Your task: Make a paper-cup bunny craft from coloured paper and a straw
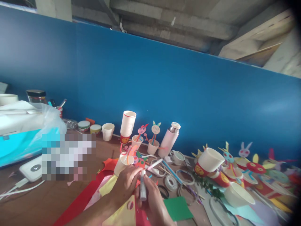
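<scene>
Near the table's front, my right hand [151,191] is closed around a thick white pen-like tube [143,189], held upright. Whether it is a marker or a glue pen does not show. My left hand [128,180] meets it at the tube's upper end, fingers pinched together; what they hold, if anything, is hidden. Just beyond the hands stands a white paper cup [122,163] with an orange paper strip in it. Small red and green paper pieces [141,162] show above my fingertips. Under my wrists lie sheets of yellow paper [113,204] and red paper [80,196].
A stack of paper cups [128,125], cups with paper animal heads [155,129] and a pink flask [168,139] line the blue partition [150,78]. Tape rolls [171,182] and green paper [178,208] lie at right, a white power bank [31,169] at left.
</scene>
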The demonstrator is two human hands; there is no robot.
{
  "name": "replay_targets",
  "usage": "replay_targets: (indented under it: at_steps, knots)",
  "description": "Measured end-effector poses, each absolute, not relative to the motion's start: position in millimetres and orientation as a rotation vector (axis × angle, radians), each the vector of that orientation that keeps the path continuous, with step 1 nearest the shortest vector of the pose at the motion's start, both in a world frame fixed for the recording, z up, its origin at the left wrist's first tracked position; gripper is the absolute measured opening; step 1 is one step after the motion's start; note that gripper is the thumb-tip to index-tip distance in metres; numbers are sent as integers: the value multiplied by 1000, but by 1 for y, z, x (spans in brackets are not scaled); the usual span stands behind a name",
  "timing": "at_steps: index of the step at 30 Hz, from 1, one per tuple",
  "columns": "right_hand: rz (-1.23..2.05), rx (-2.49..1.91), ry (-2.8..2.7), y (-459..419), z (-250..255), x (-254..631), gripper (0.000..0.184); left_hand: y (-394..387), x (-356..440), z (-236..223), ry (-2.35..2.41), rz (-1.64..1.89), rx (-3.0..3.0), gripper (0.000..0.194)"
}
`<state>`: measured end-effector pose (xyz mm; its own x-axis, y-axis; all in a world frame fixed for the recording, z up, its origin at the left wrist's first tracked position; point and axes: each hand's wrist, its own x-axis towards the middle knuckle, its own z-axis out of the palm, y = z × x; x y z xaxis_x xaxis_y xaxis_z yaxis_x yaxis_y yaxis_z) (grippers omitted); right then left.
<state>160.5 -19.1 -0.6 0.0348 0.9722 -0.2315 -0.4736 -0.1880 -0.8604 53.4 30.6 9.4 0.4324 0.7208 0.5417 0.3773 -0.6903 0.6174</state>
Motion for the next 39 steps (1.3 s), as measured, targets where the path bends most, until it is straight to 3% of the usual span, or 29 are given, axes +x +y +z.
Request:
replay_targets:
  at_steps: [8, 16, 23, 33, 39]
  knots:
    - [1497, -1010, -664, -17, -1, 166, 44, 33, 56, 6, 920, 1177, 2322, 36]
    - [1486, -907, -546, -12, -4, 168, 30, 36, 53, 4, 930, 1166, 2374, 31]
    - [1505, -967, -641, -16, -6, 165, 42, 31, 52, 10, 909, 1108, 2340, 30]
    - [1451, -904, -533, -7, -1, 177, 32, 39, 56, -3, 970, 1149, 2349, 28]
    - [1340, -1020, -684, -4, 2, 193, 37, 42, 56, -6, 1002, 1279, 2262, 23]
